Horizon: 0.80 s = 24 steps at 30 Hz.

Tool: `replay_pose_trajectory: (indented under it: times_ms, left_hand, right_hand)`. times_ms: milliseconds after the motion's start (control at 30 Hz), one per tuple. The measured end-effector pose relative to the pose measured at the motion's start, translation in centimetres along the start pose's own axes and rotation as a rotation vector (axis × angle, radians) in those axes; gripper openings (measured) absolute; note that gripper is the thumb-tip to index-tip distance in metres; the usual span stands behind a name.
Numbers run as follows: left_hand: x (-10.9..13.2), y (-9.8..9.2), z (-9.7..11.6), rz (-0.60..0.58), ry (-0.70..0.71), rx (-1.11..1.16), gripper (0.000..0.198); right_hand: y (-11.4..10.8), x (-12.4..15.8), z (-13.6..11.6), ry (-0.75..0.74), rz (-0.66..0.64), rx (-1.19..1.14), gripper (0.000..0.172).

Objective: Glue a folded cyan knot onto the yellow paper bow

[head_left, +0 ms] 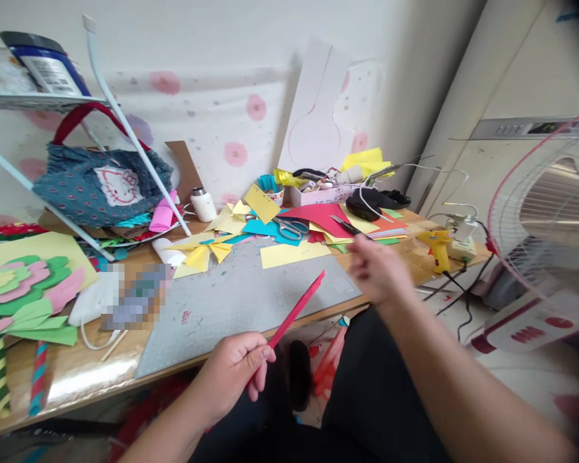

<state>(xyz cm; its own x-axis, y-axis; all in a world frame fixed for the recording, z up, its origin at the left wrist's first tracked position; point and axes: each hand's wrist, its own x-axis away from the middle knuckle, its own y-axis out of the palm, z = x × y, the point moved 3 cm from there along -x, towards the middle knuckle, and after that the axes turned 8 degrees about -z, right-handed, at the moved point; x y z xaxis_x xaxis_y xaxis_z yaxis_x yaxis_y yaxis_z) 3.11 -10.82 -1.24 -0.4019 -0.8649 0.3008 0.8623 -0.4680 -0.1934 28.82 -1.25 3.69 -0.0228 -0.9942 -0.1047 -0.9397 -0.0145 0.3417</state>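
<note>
My left hand [244,363] is closed around a narrow red paper strip [296,308], which slants up to the right above the table's front edge. My right hand [379,267] is raised over the right end of the grey cutting mat [212,308], its fingers curled and slightly blurred. Just at its fingertips is a black-handled tool with a silvery tip [345,224]; whether the fingers grip it is unclear. Behind the hand lies a red paper sheet [313,213]. A pair of scissors [289,228] rests on blue paper, and a yellow paper strip [296,254] lies on the mat.
A yellow glue gun [435,249] stands at the table's right end, with cables hanging below. Beyond it is a fan [550,212]. Paper flowers [29,289] with striped stems lie at left, under a white rack [125,122] holding a denim bag [101,180].
</note>
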Motion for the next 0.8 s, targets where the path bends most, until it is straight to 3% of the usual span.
replay_pose_trajectory:
  times_ms: [100,167,233,300,367,500,633,800]
  left_hand:
    - [0.6,-0.6,0.0,0.07,0.058,0.061,0.038]
    - [0.6,-0.7,0.5,0.132,0.102,0.074,0.039]
    - [0.1,-0.6,1.2,0.158,0.141,0.077,0.041]
    - [-0.6,-0.5,1.9,0.16,0.173,0.075,0.044]
    - [-1.1,-0.7,2.3,0.181,0.201,0.076,0.047]
    - [-1.0,-1.8,2.3,0.18,0.222,0.045,0.04]
    - [0.2,-4.0,0.7,0.206,0.174,-0.025,0.026]
    - [2.1,-7.9,-1.9,0.339,0.086,-0.075,0.023]
  right_hand:
    - [-0.6,-0.4,-0.3,-0.055,0.023,-0.014,0.039]
    - [1.5,0.5,1.3,0.023,-0.092,0.016,0.038]
    - [5.2,2.3,3.8,0.203,-0.417,0.124,0.034]
    - [8.8,4.3,5.6,0.264,-0.69,0.151,0.034]
    - [11.1,5.3,6.6,0.254,-0.775,0.113,0.034]
    - [12.0,4.1,7.4,0.253,-0.609,0.107,0.035]
    - [10.3,1.4,7.1,0.306,-0.406,0.095,0.038]
    - [7.5,-2.7,5.1,0.27,-0.298,0.087,0.038]
